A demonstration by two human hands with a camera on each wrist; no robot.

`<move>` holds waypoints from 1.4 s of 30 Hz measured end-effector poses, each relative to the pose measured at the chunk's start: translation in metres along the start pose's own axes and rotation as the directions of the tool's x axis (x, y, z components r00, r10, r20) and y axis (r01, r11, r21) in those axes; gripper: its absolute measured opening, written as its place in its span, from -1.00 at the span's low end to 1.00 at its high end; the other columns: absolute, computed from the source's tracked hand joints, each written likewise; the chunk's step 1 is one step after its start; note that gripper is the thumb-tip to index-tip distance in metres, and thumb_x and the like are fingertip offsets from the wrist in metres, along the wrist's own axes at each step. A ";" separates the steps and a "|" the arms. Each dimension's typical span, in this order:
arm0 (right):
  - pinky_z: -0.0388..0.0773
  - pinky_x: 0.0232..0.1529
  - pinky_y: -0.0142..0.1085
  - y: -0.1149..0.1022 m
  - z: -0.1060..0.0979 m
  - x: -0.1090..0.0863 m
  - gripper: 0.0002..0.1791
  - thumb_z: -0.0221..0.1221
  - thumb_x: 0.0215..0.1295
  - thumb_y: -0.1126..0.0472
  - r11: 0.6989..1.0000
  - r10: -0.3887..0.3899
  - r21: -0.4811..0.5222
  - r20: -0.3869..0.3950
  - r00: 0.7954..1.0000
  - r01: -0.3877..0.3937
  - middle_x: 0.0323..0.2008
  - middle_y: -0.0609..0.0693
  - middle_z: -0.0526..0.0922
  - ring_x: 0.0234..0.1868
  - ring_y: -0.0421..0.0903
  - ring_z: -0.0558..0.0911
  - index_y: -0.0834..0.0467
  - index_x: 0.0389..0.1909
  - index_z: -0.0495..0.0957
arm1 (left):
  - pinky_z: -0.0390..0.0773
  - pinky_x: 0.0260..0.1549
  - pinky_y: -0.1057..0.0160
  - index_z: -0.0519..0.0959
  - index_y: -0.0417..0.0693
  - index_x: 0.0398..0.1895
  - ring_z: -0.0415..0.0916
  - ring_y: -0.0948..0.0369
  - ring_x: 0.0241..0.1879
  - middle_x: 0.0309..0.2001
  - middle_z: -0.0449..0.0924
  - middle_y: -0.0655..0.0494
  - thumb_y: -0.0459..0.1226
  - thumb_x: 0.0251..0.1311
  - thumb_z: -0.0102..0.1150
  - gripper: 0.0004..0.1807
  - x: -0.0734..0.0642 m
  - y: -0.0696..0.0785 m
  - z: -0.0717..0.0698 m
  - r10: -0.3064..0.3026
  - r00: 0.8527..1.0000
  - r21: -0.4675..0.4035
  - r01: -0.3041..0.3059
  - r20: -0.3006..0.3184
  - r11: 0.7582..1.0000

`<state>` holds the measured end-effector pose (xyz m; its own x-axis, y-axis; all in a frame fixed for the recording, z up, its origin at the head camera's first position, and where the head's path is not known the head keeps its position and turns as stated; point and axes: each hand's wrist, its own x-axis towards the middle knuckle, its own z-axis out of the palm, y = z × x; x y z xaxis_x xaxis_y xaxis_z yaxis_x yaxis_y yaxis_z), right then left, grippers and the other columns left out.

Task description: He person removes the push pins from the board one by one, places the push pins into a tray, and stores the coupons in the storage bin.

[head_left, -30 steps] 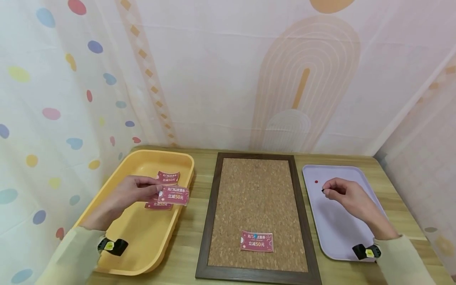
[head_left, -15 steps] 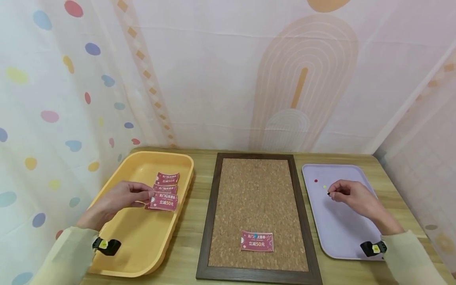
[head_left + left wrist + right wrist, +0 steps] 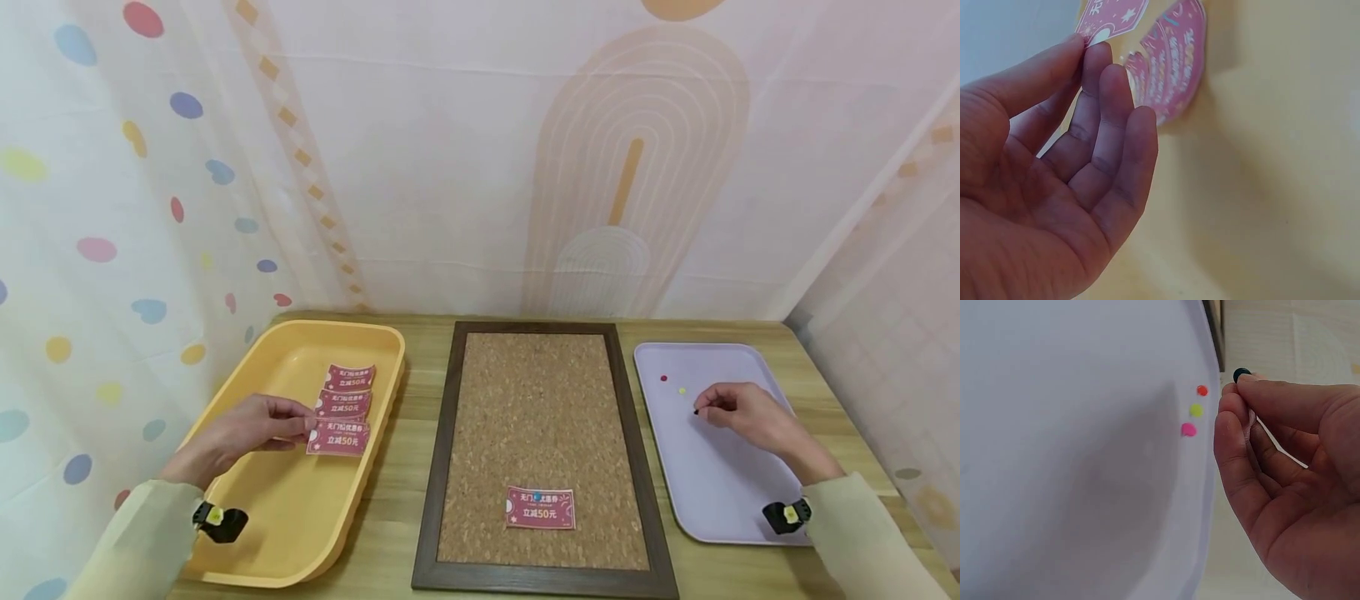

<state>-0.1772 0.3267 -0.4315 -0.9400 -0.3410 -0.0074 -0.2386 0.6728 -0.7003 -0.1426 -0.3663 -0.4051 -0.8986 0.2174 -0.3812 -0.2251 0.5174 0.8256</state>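
Note:
My left hand (image 3: 251,433) pinches a pink coupon (image 3: 337,438) by its left edge, between thumb and index finger, over the yellow tray (image 3: 300,554). Beyond it, more coupons (image 3: 348,378) of the same print lie overlapping in that tray. Above the lilac tray (image 3: 738,517), my right hand (image 3: 753,421) holds a dark round-headed thumbtack (image 3: 1242,375) between thumb and fingertips. A red tack (image 3: 1202,390), a yellow tack (image 3: 1195,410) and a pink tack (image 3: 1189,430) lie on the lilac tray; the hand hides the pink one in the head view.
Between the trays lies a cork board (image 3: 536,400) in a dark wooden frame (image 3: 438,467). One coupon (image 3: 540,515) is fixed near its front edge by a blue tack (image 3: 537,497). A patterned curtain (image 3: 450,167) hangs behind the wooden table (image 3: 397,500).
My left hand has drawn the coupon left and nearer, from the tray's right rim to over the coupons. My right hand has shifted slightly right, uncovering the yellow tack.

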 end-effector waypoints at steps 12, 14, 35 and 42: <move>0.50 -0.30 -0.43 0.012 0.000 -0.001 -0.95 0.26 0.33 0.46 1.000 0.005 -0.024 0.039 0.999 -0.004 -0.27 0.05 0.69 -0.31 -0.31 0.48 0.29 -0.29 0.67 | 0.71 -0.21 0.23 0.66 -0.44 0.04 0.62 0.21 -0.27 -0.17 0.73 0.08 -0.27 0.44 0.25 -0.66 0.003 -0.013 -0.002 -0.059 0.998 0.036 0.060 -0.032 0.998; 0.49 -0.30 -0.43 0.014 0.000 -0.001 -0.95 0.26 0.34 0.44 1.000 0.008 -0.019 0.045 0.999 -0.007 -0.28 0.04 0.68 -0.31 -0.31 0.48 0.29 -0.29 0.67 | 0.71 -0.22 0.23 0.65 -0.45 0.05 0.62 0.21 -0.27 -0.16 0.74 0.07 -0.27 0.43 0.26 -0.65 0.003 -0.014 -0.002 -0.061 0.998 0.034 0.062 -0.033 0.997; 0.50 -0.32 -0.43 0.024 0.000 -0.003 -0.93 0.25 0.36 0.43 0.998 0.062 -0.004 0.080 0.995 -0.062 -0.26 0.05 0.67 -0.31 -0.29 0.46 0.34 -0.22 0.69 | 0.69 -0.24 0.26 0.68 -0.45 0.02 0.63 0.23 -0.28 -0.19 0.75 0.05 -0.25 0.39 0.32 -0.63 0.002 -0.020 -0.002 -0.097 0.995 0.076 0.100 -0.040 0.992; 0.53 -0.32 -0.43 0.023 -0.005 -0.004 -0.92 0.26 0.36 0.42 0.999 0.033 -0.003 0.075 0.997 -0.033 -0.24 0.07 0.69 -0.31 -0.33 0.47 0.34 -0.20 0.70 | 0.69 -0.25 0.26 0.69 -0.46 -0.02 0.66 0.22 -0.29 -0.21 0.77 0.02 -0.26 0.36 0.34 -0.65 -0.001 -0.021 -0.003 -0.095 0.995 0.068 0.097 -0.031 0.993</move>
<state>-0.1801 0.3465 -0.4444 -0.9263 -0.3674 -0.0841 -0.2086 0.6855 -0.6975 -0.1377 -0.3798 -0.4205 -0.8843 0.1412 -0.4451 -0.2856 0.5908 0.7546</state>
